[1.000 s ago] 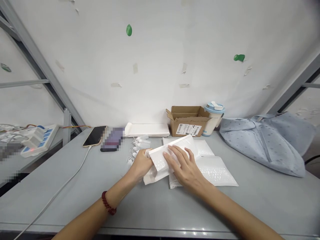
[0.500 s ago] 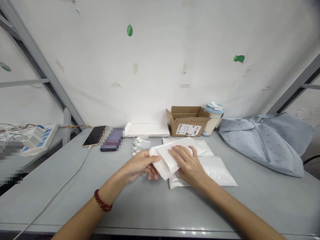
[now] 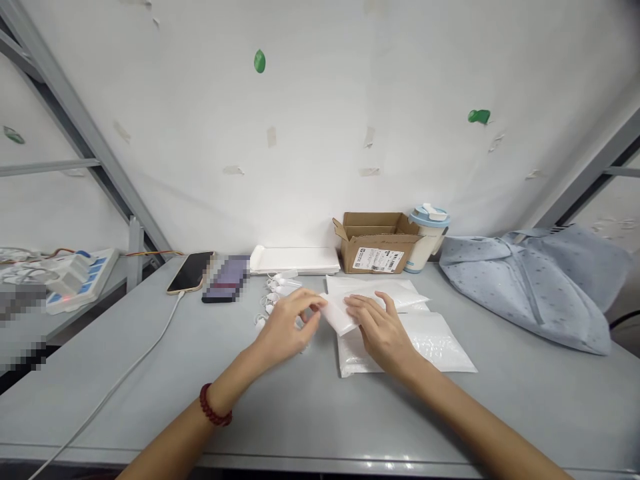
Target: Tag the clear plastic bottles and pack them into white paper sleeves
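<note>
My left hand [image 3: 287, 325] pinches the left end of a white bubble mailer [image 3: 341, 315] with thumb and forefinger. The mailer lies nearly flat on a small stack of white bubble mailers [image 3: 435, 343] on the grey table [image 3: 310, 413]. My right hand [image 3: 380, 328] rests flat on the mailer with its fingers stretched out, pressing it down. Several small white plastic pieces [image 3: 276, 292] lie just beyond my left hand. A red bead bracelet sits on my left wrist.
At the back stand a white tray [image 3: 295, 259], an open cardboard box [image 3: 376, 241] and a blue-lidded cup [image 3: 427, 235]. A phone [image 3: 190, 272] on a white cable [image 3: 120, 377] lies at the left, a blue cloth bag [image 3: 530, 287] at the right, a power strip [image 3: 75, 280] far left.
The mailer, held tilted up between both hands before, has come down flat onto the stack. My left hand has loosened from a full grip to a pinch at its end.
</note>
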The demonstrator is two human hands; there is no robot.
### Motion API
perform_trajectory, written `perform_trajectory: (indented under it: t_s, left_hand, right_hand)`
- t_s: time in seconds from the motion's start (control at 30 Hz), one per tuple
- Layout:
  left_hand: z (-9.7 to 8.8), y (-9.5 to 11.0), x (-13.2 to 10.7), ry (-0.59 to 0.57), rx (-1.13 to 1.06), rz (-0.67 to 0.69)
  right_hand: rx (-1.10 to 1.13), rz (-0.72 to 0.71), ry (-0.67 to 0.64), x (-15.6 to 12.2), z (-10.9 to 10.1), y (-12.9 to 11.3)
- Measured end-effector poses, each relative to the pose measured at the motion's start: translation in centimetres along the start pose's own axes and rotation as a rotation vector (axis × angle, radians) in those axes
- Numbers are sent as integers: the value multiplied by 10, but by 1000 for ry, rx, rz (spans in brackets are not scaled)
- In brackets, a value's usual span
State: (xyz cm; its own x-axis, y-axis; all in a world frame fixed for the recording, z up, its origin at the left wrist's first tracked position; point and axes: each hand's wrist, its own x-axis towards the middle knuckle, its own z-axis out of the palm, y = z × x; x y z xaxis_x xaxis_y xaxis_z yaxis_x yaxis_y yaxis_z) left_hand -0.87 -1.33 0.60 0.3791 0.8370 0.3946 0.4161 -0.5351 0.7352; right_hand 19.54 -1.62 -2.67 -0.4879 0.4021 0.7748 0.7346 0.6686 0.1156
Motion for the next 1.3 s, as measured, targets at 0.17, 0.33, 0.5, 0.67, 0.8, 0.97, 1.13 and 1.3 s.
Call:
perform_trajectory:
  t_s: [0.17, 0.33, 0.5, 0.67, 0.8, 0.97, 1.13, 1.3]
  left_hand:
    - [14, -3, -3, -56, 177, 186]
    - [20, -2, 11, 24, 21, -87]
    - [16, -3, 43, -35, -214, -381]
    - [22, -9, 64, -98, -359, -551]
    - [31, -11, 66, -145, -336, -587]
    - [34, -17, 67, -111, -205, -568]
    - [8, -38, 78, 32, 101, -439]
    - [-18, -58, 99, 30, 387, -268]
  right_hand:
    - [-63, 15, 94, 8, -11, 0]
    - [-158, 48, 205, 11, -16, 5]
    - [-254, 173, 82, 10, -14, 22]
    - [-259, 303, -195, 3, -4, 38]
    - [-217, 407, -379, -1, -1, 38]
    - [-221, 435, -471, -2, 0, 35]
    - [-252, 392, -454, -4, 1, 35]
    - [-289, 369, -435, -4, 2, 33]
